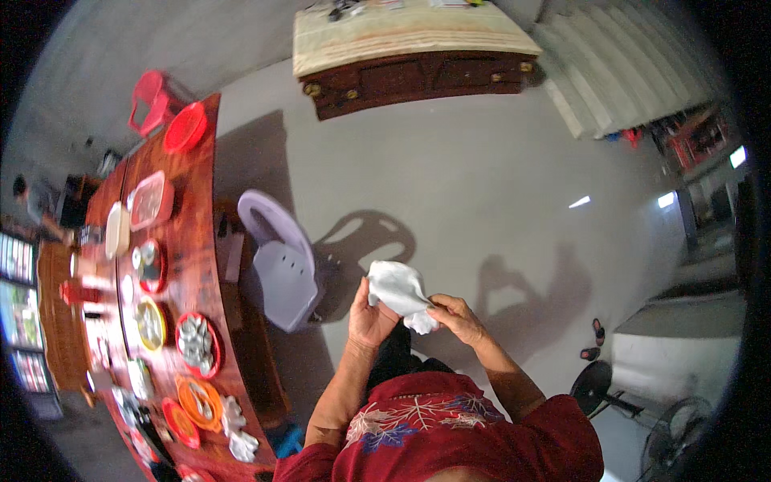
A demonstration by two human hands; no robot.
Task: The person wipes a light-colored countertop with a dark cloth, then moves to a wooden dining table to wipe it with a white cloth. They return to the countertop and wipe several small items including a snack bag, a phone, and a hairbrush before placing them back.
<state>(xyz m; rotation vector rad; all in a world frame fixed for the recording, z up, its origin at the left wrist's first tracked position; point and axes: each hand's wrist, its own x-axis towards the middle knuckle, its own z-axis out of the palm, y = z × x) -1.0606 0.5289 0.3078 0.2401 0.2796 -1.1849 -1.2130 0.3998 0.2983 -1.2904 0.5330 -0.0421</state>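
Observation:
In front of my body a limp white cloth (397, 286) is held up over the floor, with a bunched part (421, 323) hanging below it. My left hand (372, 323) grips its left side, thumb up along the edge and palm partly beneath it. At the right edge, my right hand (458, 318) pinches the cloth between thumb and fingers. Whether it is folded fabric or some other thin, soft sheet is hard to make out.
A lilac plastic chair (281, 273) stands left of my hands, beside a long reddish wooden table (191, 281). On that table are a red basin (186, 128), a pink container (152, 199) and several colourful plates. A pedestal fan (679, 434) is at lower right; a person (40, 201) is far left.

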